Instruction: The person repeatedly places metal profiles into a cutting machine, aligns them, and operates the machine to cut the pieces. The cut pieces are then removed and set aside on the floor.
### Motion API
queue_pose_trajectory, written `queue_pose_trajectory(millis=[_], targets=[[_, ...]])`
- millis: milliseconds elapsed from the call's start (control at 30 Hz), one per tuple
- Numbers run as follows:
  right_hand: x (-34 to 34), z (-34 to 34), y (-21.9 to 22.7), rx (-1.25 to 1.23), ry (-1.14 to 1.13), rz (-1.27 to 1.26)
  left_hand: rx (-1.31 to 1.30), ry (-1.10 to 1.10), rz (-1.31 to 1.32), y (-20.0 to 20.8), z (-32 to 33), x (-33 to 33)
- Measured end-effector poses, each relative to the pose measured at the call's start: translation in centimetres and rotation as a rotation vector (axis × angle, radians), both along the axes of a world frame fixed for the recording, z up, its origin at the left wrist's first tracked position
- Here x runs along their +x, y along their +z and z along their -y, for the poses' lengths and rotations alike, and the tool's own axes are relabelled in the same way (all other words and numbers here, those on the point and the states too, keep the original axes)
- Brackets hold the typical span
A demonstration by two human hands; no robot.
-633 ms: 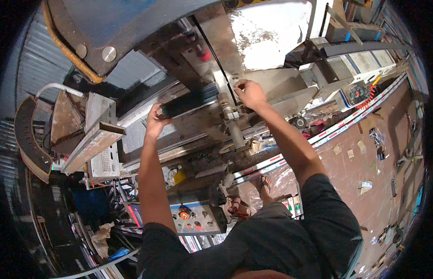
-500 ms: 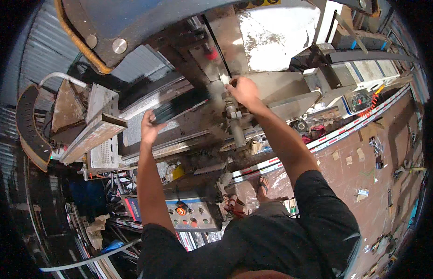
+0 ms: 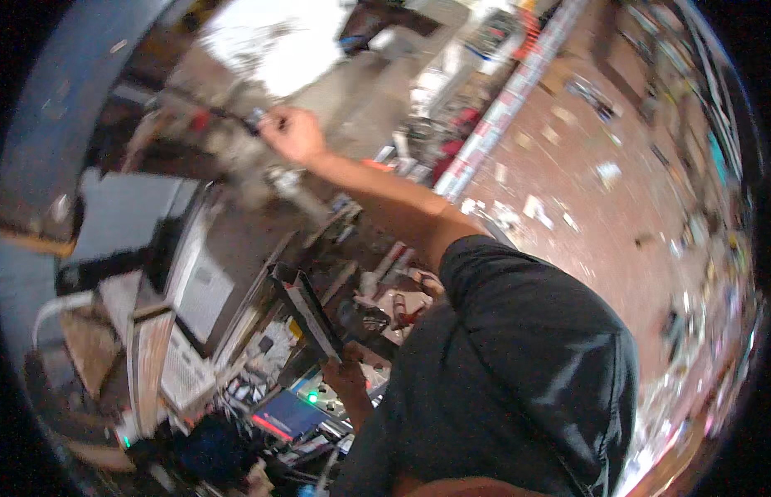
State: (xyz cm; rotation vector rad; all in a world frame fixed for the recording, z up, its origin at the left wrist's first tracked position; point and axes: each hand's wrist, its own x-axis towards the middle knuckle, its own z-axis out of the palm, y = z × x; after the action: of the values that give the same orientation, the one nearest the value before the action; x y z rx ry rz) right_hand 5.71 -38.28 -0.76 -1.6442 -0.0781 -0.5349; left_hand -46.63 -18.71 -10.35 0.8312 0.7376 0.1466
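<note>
A length of dark rectangular metal tube [image 3: 306,316] points up and away from my body, its hollow end facing the machine. My left hand [image 3: 348,377] is closed around its near end, low and close to my waist. Out at the machine, my right hand [image 3: 294,135] has its fingers curled beside a small shiny metal part [image 3: 254,118]. Motion blur hides whether those fingers grip it. Just below that hand is a pale metal cylindrical fitting [image 3: 290,184] of the machine.
The machine's large blue-grey frame [image 3: 66,116] fills the left side. An upright steel channel [image 3: 149,352] stands lower left. Beneath my left hand a green light [image 3: 311,398] glows on a panel. A red-and-white striped rail [image 3: 493,124] borders the brown floor [image 3: 559,178], strewn with scraps.
My left hand has drawn the dark tube back from the machine bed toward my waist. My right hand stays by the machine. The whole view has swung round and blurred.
</note>
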Motion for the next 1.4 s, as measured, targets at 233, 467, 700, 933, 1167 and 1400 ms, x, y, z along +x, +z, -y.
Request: queue_pose_trajectory(millis=[233, 467, 700, 933, 1167, 1400], targets=[[-20.0, 14.9, -7.2, 0.168, -0.156, -0.241, -0.247, -0.693, -0.309, -4.7, -1.2, 2.5], [-45.9, 30.4, -22.8, 0.071, -0.604, -0.988, -0.285, -0.979, -0.402, -3.7, 2.8, 13.6], [-63.6, 41.0, -25.5, -0.026, -1.011, -1.501, -0.252, -1.371, -0.310, -1.6, 20.2, 24.8], [-68.3, 47.1, -31.4, 0.165, -1.107, -1.548, 0.003, -1.478, -0.392, -1.7, 39.3, 29.8], [-59.5, 58.1, -28.3, 0.507, -1.109, -1.200, 0.086, -1.459, -0.605, 0.3, 58.3, 35.0], [-54.4, 71.0, -26.7, 0.844, -1.119, -0.694, 0.133, -1.604, -0.505, -0.7, 77.3, 39.1]])
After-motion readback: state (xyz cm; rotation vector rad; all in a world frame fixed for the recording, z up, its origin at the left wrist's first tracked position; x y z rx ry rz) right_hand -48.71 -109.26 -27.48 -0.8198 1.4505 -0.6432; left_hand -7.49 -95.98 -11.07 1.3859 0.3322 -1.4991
